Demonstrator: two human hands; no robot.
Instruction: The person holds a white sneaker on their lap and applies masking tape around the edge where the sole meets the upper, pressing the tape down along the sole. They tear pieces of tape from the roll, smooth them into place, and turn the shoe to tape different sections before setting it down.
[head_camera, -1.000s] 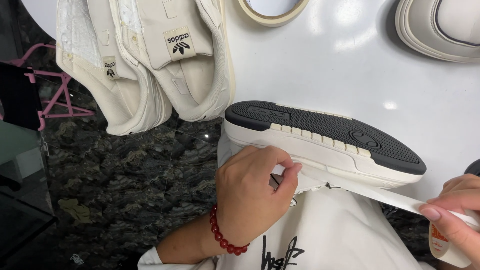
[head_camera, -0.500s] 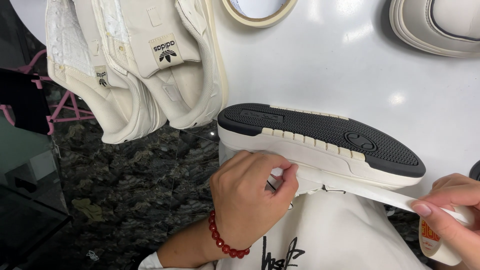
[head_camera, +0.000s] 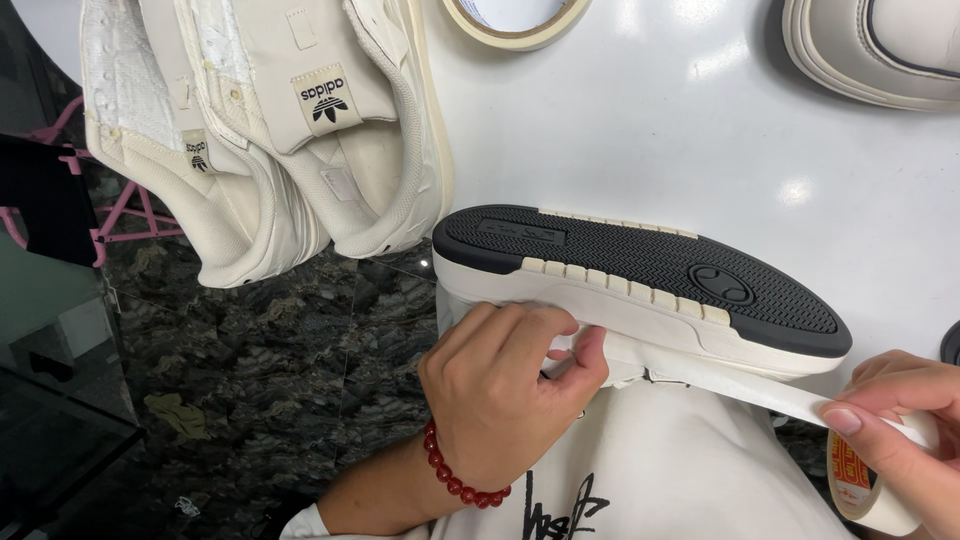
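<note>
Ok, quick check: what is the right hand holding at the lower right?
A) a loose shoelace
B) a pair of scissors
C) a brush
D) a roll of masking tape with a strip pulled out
D: the right hand grips a tape roll, and a pale strip runs from it to the upturned shoe, where the left hand presses it down.

Tape strip (head_camera: 760, 392) now slightly longer
</note>
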